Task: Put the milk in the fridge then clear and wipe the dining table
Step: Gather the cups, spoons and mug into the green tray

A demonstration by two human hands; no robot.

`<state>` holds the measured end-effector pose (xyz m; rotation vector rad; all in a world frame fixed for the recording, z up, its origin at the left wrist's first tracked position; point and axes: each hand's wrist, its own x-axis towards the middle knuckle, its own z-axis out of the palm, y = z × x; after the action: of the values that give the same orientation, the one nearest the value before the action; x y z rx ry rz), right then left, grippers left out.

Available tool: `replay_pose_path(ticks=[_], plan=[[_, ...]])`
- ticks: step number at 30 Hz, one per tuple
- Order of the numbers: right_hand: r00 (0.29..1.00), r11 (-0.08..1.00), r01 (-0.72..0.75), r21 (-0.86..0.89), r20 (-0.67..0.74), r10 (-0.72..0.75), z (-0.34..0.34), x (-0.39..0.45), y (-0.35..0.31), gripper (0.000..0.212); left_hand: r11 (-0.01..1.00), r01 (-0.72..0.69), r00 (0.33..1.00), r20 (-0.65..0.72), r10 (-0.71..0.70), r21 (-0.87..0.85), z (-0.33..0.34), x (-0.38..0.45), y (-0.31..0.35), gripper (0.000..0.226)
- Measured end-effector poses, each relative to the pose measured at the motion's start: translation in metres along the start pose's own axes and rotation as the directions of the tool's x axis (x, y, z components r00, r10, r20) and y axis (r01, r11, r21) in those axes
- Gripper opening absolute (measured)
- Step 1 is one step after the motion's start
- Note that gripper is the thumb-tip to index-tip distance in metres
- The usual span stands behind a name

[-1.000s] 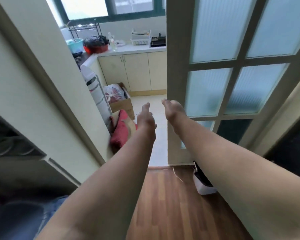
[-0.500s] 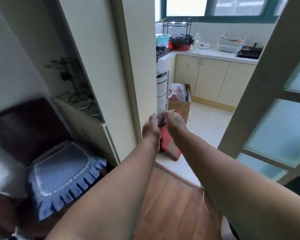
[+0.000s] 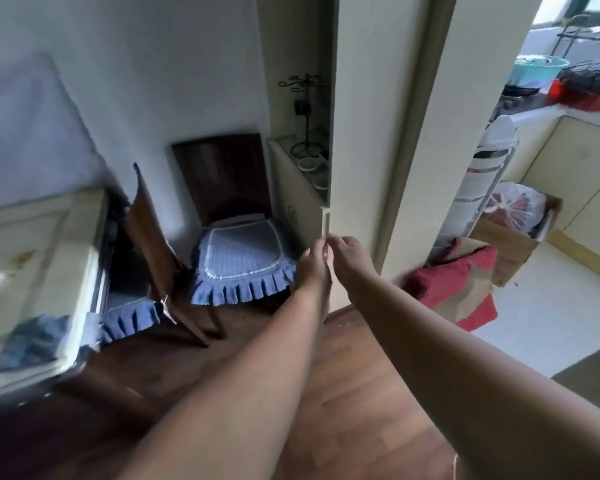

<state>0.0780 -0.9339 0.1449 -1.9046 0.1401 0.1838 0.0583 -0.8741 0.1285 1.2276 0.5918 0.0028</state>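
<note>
Brown wooden floor (image 3: 354,393) runs under both outstretched arms. The left hand (image 3: 314,263) and the right hand (image 3: 349,258) are held out side by side in front of a cream wall end (image 3: 364,133), fingertips nearly meeting; both are empty, with fingers loosely bent downward and relaxed. The milk cannot be seen. At the left edge, blurred, is the corner of a pale dining table (image 3: 73,271), with something bluish lying near its rim. Two dark wooden chairs stand close to it: one (image 3: 153,237) tucked at the table's corner, the other (image 3: 222,174) against the wall, carrying a blue frilled cushion (image 3: 239,261). Beside this chair a cream cabinet (image 3: 298,199) bears a black wire stand (image 3: 303,116). To the right, past the doorway, a red cushion (image 3: 454,285) leans by a cardboard box (image 3: 513,247) on the pale kitchen floor.
</note>
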Motion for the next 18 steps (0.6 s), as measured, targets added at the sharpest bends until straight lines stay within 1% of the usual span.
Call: replay_pose_path(ticks=[3, 5, 6, 9, 11, 12, 16, 18], plan=[[0.992, 1.000, 0.015, -0.016, 0.124, -0.013, 0.043, -0.003, -0.004, 0.034, 1.000, -0.026, 0.994, -0.104, 0.026, 0.002, -0.043, -0.003, 0.011, 0.046], [0.982, 1.000, 0.025, -0.019, 0.187, -0.021, 0.071, -0.008, -0.012, 0.034, 0.999, -0.041, 0.985, -0.168, 0.042, 0.008, -0.071, 0.002, 0.016, 0.046], [0.977, 1.000, 0.025, -0.018, 0.213, -0.020, 0.086, -0.010, -0.016, 0.033, 0.999, -0.047, 0.979, -0.196, 0.048, 0.007, -0.087, 0.005, 0.019, 0.050], [0.959, 0.997, 0.057, -0.052, 0.282, -0.040, 0.124, -0.020, -0.033, 0.032, 0.998, -0.054, 0.963, -0.264, 0.055, 0.014, -0.133, 0.020, 0.025, 0.075], [0.946, 0.993, 0.094, -0.064, 0.317, -0.069, 0.149, -0.026, -0.045, 0.032, 0.998, -0.070, 0.957, -0.282, 0.068, 0.001, -0.163, 0.029, 0.032, 0.079], [0.940, 0.993, 0.103, -0.062, 0.332, -0.077, 0.164, -0.029, -0.051, 0.031, 0.997, -0.081, 0.954, -0.289, 0.078, 0.002, -0.177, 0.026, 0.041, 0.075], [0.927, 0.989, 0.133, -0.062, 0.361, -0.103, 0.227, -0.040, -0.073, 0.032, 0.993, -0.112, 0.949, -0.294, 0.117, 0.034, -0.229, 0.012, 0.074, 0.045], [0.921, 0.986, 0.149, -0.069, 0.373, -0.113, 0.259, -0.045, -0.082, 0.031, 0.993, -0.119, 0.945, -0.305, 0.122, 0.029, -0.263, 0.021, 0.081, 0.042]])
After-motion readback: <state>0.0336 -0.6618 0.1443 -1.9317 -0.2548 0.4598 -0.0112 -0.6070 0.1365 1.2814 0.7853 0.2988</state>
